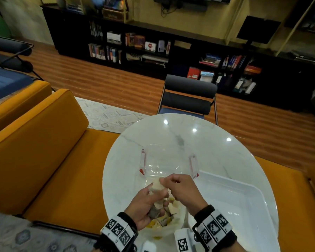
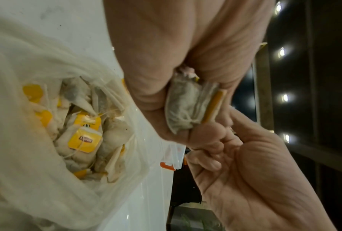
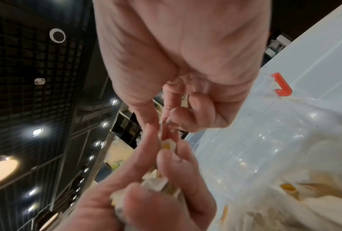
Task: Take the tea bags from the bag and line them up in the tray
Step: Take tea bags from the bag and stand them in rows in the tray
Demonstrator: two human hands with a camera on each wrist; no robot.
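Observation:
Over the near table edge my left hand (image 1: 153,200) grips a small bunch of tea bags (image 1: 157,197), their paper and a yellow tag edge showing in the left wrist view (image 2: 191,106). My right hand (image 1: 165,181) pinches the top of one tea bag in that bunch, seen with a yellow spot between its fingertips (image 3: 166,145). Below both hands lies the open plastic bag (image 1: 169,226), full of tea bags with yellow tags (image 2: 85,139). The white tray (image 1: 233,206) sits just right of the hands; I see nothing in its visible part.
A clear container (image 1: 162,160) with red-tipped clips stands behind the hands on the round marble table (image 1: 171,131). An orange sofa (image 1: 44,151) flanks the table on the left, and a dark chair (image 1: 189,95) stands at the far side.

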